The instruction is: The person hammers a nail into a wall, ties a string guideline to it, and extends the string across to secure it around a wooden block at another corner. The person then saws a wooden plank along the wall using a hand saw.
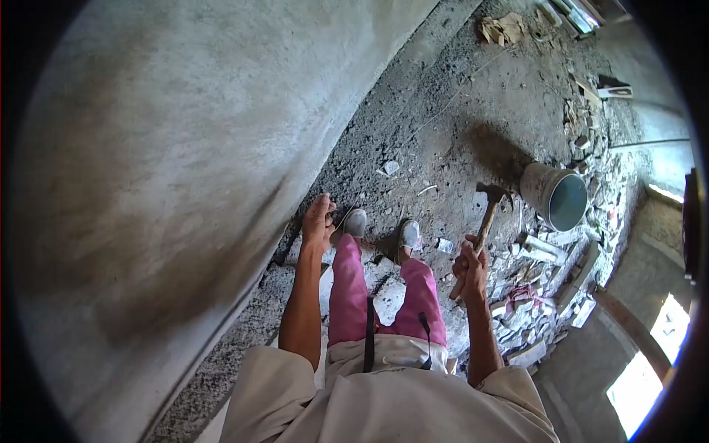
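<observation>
In the head view my right hand (471, 272) is wrapped round the wooden handle of a claw hammer (488, 221). The hammer's metal head points away from me, over the dusty floor and a little left of a bucket (550, 196). My left hand (319, 223) is closed, fingers curled together, close to the plastered wall (185, 148). A thin line curves beside that hand near my left shoe; whether the fingers hold it I cannot tell. My shoes (410, 234) stand on rough ground between the two hands.
Broken bricks and rubble (546, 273) lie along the right side. A long thin string (450, 100) crosses the floor ahead. Crumpled brown paper (504, 29) lies at the far end. White blocks (389, 295) are under my legs. Window openings (636, 391) show at the lower right.
</observation>
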`<action>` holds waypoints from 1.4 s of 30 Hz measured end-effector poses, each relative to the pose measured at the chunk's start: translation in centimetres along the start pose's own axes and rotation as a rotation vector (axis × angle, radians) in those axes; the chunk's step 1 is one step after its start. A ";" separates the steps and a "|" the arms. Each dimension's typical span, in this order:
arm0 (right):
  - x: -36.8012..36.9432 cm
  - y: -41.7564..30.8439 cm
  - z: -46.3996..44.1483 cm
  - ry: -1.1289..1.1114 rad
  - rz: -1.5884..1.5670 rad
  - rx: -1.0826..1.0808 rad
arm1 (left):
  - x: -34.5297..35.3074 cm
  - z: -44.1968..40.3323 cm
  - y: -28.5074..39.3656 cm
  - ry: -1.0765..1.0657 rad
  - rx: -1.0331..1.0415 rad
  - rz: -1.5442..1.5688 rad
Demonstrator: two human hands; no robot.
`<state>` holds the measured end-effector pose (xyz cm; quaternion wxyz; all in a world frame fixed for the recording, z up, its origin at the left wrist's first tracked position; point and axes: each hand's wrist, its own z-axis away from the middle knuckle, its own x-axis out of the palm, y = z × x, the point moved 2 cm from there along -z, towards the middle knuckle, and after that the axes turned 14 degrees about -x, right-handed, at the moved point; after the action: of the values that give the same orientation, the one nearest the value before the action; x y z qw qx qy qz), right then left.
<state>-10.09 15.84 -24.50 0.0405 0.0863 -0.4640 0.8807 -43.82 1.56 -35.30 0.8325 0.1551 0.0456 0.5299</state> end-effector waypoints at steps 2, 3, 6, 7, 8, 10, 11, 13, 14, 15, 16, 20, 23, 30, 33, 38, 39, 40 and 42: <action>0.0 1.6 0.4 0.087 -0.015 0.040 | -0.1 -1.4 1.6 0.097 0.026 -0.078; 0.7 2.4 0.3 0.096 -0.021 0.029 | 0.2 -2.1 2.6 0.085 0.028 -0.088; 2.4 6.1 0.4 0.204 -0.104 0.002 | 0.0 -2.8 4.0 0.061 0.058 -0.245; 4.1 6.9 0.2 0.239 -0.107 0.024 | -0.6 -3.8 3.7 0.071 0.044 -0.265; 5.8 7.8 -0.5 0.242 -0.137 0.038 | -0.7 -5.4 3.7 0.018 0.085 -0.292; 7.5 11.4 -2.8 0.247 -0.155 0.062 | -1.1 -8.5 3.2 -0.050 0.106 -0.329; 7.8 13.8 -4.7 0.212 -0.170 0.063 | -1.0 -10.1 2.8 -0.045 0.100 -0.318; 9.2 17.2 -7.9 0.118 -0.171 0.058 | -1.3 -14.2 1.4 -0.121 0.138 -0.250; 9.3 18.7 -9.4 0.082 -0.136 0.059 | -1.6 -16.5 0.7 -0.198 0.139 -0.200; 9.2 20.6 -10.6 0.052 -0.107 0.053 | -1.8 -18.2 0.1 -0.200 0.138 -0.217; 8.8 22.6 -11.7 0.060 -0.124 0.040 | -1.4 -19.5 0.1 -0.251 0.132 -0.103; 7.1 30.1 -17.9 -0.027 -0.021 -0.055 | -0.3 -27.4 -0.3 -0.334 0.194 0.094; 6.8 36.2 -22.8 -0.094 -0.039 -0.151 | 0.1 -31.6 0.1 -0.313 0.290 0.158; 8.8 43.0 -29.0 -0.125 -0.215 -0.303 | 0.3 -35.0 0.3 -0.344 0.081 0.039; 9.8 42.1 -28.8 -0.125 -0.229 -0.335 | 0.7 -34.9 0.1 -0.196 0.096 -0.148; 11.9 38.6 -27.3 -0.078 -0.333 -0.424 | -0.4 -36.5 2.1 -0.105 0.166 -0.201; 12.3 38.0 -27.3 -0.089 -0.334 -0.430 | -0.8 -36.6 2.1 -0.070 0.135 -0.167; 12.7 37.7 -27.1 -0.090 -0.342 -0.497 | -1.2 -36.8 2.1 -0.083 0.106 -0.163; 13.4 37.3 -26.6 -0.087 -0.327 -0.650 | -1.8 -37.1 2.5 -0.095 0.129 -0.146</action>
<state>-31.92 16.48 -66.96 0.1861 0.1793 -0.7010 0.6647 -55.71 8.70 -69.85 0.8583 0.2295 0.0512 0.4561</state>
